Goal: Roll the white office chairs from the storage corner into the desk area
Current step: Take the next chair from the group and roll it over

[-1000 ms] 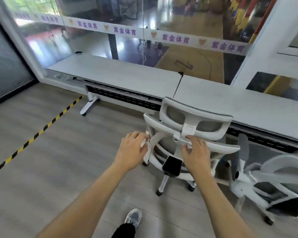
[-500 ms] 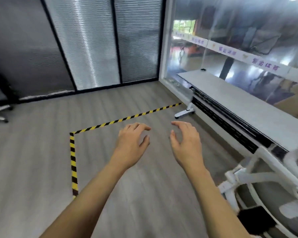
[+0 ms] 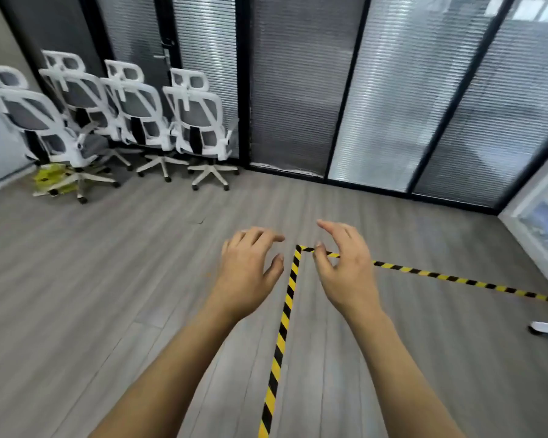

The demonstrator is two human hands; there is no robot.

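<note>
Both hands are empty, the left hand (image 3: 250,273) and right hand (image 3: 345,270) held apart over the floor with fingers loosely curled. The white office chairs (image 3: 140,115) stand bunched in the far corner, well away from them, so plenty looks undone. They have glossy white plastic frames, grey mesh backs and star-shaped caster bases. Striped hazard tape (image 3: 285,311) crosses the grey plank floor (image 3: 92,295).

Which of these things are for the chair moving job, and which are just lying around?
For the job:
- white office chairs, parked together in the corner
- left hand and right hand, both holding nothing

Just lying about:
- yellow-and-black floor tape
- yellow thing on the floor under the leftmost chair
- window blinds
</note>
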